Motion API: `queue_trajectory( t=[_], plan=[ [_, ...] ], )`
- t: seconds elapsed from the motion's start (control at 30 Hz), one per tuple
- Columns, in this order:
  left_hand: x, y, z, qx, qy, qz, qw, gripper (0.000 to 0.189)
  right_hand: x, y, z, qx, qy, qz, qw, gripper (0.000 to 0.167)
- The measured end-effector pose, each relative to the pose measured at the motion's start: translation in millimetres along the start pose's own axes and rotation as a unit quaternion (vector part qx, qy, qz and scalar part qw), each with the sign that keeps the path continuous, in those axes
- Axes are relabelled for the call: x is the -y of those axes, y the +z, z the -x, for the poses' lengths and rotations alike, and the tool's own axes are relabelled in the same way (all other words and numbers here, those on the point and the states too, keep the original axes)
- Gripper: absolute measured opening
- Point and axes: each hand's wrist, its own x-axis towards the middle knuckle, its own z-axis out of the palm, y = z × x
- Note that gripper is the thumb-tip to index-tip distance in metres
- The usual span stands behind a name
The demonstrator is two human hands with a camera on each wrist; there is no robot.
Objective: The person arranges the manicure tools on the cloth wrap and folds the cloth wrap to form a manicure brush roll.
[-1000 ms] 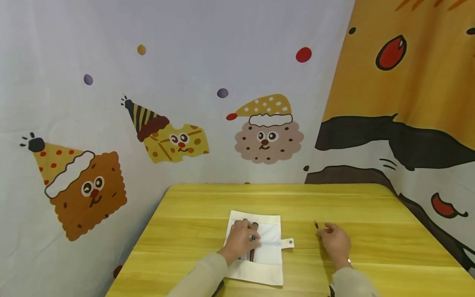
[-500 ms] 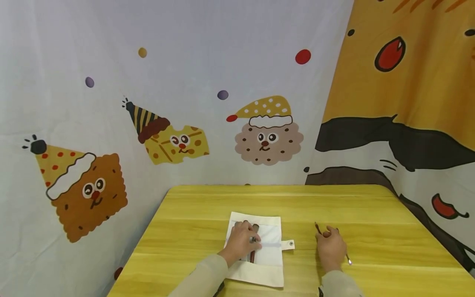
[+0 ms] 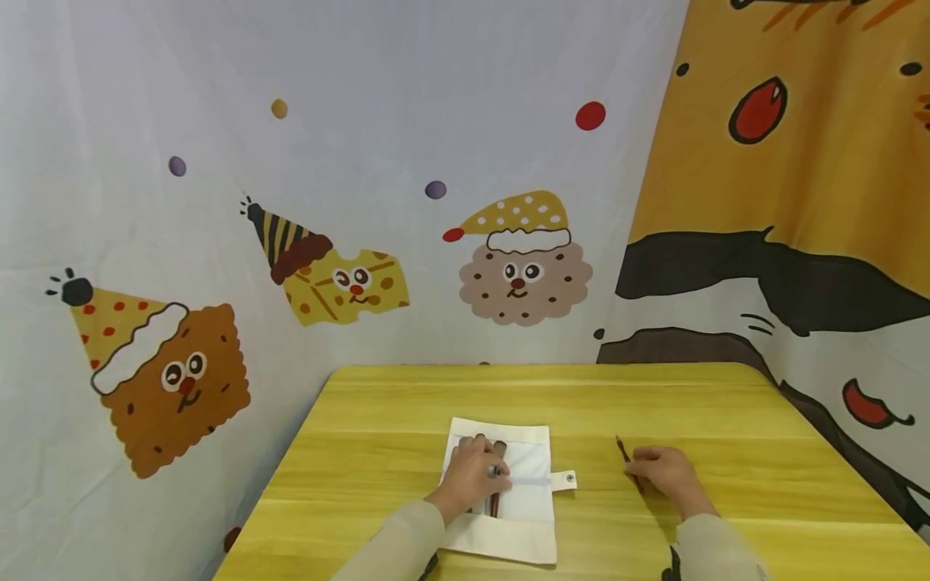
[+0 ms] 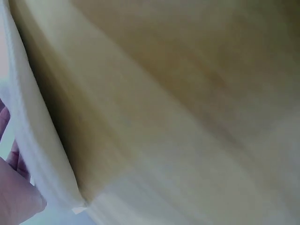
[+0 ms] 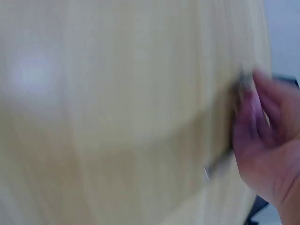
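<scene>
An off-white fabric brush roll [image 3: 534, 504] lies unfolded on the wooden table, with several makeup brushes [image 3: 495, 505] in it. My left hand [image 3: 471, 472] rests over those brushes, covering part of them; a silver ferrule shows between its thumb and forefinger. Only a few of its fingers [image 4: 14, 159] appear at the edge of the left wrist view, beside the roll. To the right of the roll, my right hand [image 3: 664, 470] pinches a thin, dark-handled brush [image 3: 622, 449] close over the tabletop. That brush [image 5: 219, 164] is blurred in the right wrist view.
A strap with a snap button [image 3: 564, 480] sticks out from the roll's right side. The yellow wood-grain table [image 3: 363, 452] has rounded far corners. Behind it hangs a cloth [image 3: 407, 105] printed with cartoon snacks.
The right hand has turned and shifted its grip on the thin brush, which showed its silver end behind the hand half a second ago. The left hand and the roll stay in place.
</scene>
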Motion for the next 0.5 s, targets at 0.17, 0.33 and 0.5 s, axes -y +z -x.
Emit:
queue_trajectory(
  t=[0.17,0.33,0.5],
  plan=[
    [4.6,-1.1,0.8,0.002,-0.002,-0.001,1.0,0.008,-2,-20,-16.0,0.111,-0.007,-0.017,0.9936,0.04],
    [3.6,-1.9,-2.3,0.009,0.0,0.012,0.9999,0.007,1,-23,-26.1,0.123,0.004,-0.02,0.9922,0.026],
    [-0.7,-1.7,-0.7,0.014,-0.002,0.012,0.9998,0.006,-4,-21,-28.0,0.101,0.02,-0.001,0.9947,0.019]
  ],
)
